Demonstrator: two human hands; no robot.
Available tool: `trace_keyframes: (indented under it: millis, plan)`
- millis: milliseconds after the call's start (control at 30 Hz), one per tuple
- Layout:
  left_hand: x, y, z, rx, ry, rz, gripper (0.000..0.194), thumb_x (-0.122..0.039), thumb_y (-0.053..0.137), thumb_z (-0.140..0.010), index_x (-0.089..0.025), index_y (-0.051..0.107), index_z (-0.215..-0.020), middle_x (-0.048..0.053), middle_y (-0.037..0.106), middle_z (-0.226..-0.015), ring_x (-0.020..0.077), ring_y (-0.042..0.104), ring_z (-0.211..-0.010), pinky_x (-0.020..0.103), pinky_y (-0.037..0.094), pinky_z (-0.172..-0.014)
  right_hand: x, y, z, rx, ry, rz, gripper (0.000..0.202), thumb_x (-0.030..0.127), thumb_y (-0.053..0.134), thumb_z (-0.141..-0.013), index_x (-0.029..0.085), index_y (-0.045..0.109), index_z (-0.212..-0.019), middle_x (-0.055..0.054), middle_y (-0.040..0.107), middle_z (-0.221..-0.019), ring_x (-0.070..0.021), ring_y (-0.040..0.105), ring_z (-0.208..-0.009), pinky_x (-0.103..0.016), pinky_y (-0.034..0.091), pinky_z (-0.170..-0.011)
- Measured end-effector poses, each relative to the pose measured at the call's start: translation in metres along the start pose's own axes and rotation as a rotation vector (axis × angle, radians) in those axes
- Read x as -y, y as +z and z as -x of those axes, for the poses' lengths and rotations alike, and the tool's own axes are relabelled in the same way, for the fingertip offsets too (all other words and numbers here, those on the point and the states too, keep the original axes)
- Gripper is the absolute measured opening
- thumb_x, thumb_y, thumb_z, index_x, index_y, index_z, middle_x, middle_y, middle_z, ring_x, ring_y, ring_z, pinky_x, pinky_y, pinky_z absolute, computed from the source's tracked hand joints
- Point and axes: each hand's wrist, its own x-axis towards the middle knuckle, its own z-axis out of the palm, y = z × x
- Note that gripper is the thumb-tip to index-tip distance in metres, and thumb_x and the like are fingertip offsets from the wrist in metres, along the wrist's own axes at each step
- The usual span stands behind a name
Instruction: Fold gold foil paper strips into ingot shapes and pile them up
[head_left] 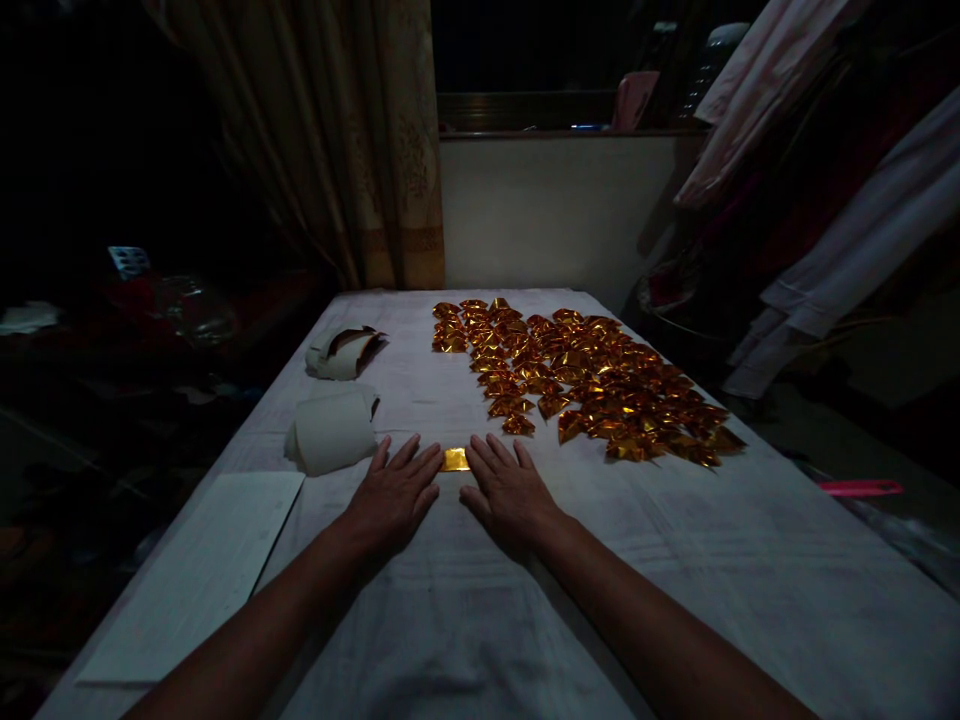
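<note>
A small flat strip of gold foil lies on the white cloth of the table, between my two hands. My left hand rests palm down at the strip's left end, its fingers stretched out. At the right end my right hand lies flat too, fingers spread, the fingertips by the foil. How much of the strip the fingers cover cannot be seen. Beyond my right hand spreads a large group of folded gold foil pieces, shiny and pointed at the ends.
Curled pale paper stands left of my left hand, with another curled piece behind it. A white flat stack lies at the left edge. A curtain hangs behind; clothes hang at the right.
</note>
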Motion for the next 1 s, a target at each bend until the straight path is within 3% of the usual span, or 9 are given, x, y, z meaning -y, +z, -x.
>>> trace_keyframes:
  millis: [200,300,400,633,800,1000]
  plan:
    - [-0.005,0.001,0.001,-0.011,-0.042,-0.014,0.046,-0.036,0.035,-0.103,-0.022,0.05,-0.144,0.009,0.052,-0.149,0.0305,0.036,-0.145,0.06,0.018,-0.119,0.004,0.003,-0.001,-0.047,-0.004,0.015,0.064,0.05,0.041,-0.101,0.013,0.036,-0.153,-0.014,0.028,-0.161,-0.0328,0.021,-0.151,-0.06,0.014,-0.12]
    - [-0.008,0.002,-0.001,-0.038,-0.042,-0.032,0.045,-0.035,0.036,-0.102,-0.023,0.051,-0.143,0.011,0.051,-0.15,0.0306,0.036,-0.145,0.06,0.019,-0.119,0.01,0.006,-0.006,-0.111,-0.104,0.016,0.063,0.05,0.037,-0.103,0.013,0.035,-0.153,-0.014,0.028,-0.161,-0.0306,0.02,-0.151,-0.059,0.009,-0.122]
    - [-0.008,0.001,0.0,-0.041,-0.05,-0.045,0.046,-0.034,0.038,-0.102,-0.023,0.049,-0.145,0.01,0.052,-0.15,0.0305,0.037,-0.144,0.059,0.02,-0.119,0.015,0.008,-0.01,-0.087,-0.165,-0.018,0.06,0.051,0.031,-0.104,0.016,0.036,-0.153,-0.012,0.031,-0.16,-0.028,0.023,-0.15,-0.058,0.009,-0.122]
    - [0.0,0.001,0.01,-0.021,-0.032,-0.064,0.047,-0.034,0.041,-0.101,-0.03,0.046,-0.147,0.008,0.049,-0.152,0.0309,0.038,-0.144,0.058,0.022,-0.117,0.007,0.002,0.002,-0.006,-0.013,-0.037,0.062,0.049,0.035,-0.103,0.014,0.034,-0.154,-0.012,0.027,-0.161,-0.0292,0.021,-0.151,-0.06,0.01,-0.121]
    - [0.012,-0.006,0.021,0.007,-0.028,-0.071,0.046,-0.036,0.041,-0.101,-0.033,0.047,-0.147,0.007,0.049,-0.152,0.0313,0.039,-0.143,0.058,0.023,-0.116,0.002,0.003,0.008,-0.004,0.003,-0.039,0.062,0.051,0.034,-0.103,0.017,0.033,-0.155,-0.011,0.025,-0.162,-0.0287,0.019,-0.152,-0.059,0.009,-0.121]
    - [-0.002,-0.026,0.01,-0.055,-0.029,-0.094,0.038,-0.032,0.042,-0.1,-0.02,0.063,-0.128,0.013,0.057,-0.144,0.0349,0.046,-0.137,0.059,0.026,-0.114,0.002,0.006,0.006,-0.042,-0.013,-0.035,0.063,0.052,0.034,-0.102,0.017,0.034,-0.154,-0.011,0.028,-0.162,-0.0294,0.02,-0.151,-0.058,0.011,-0.121]
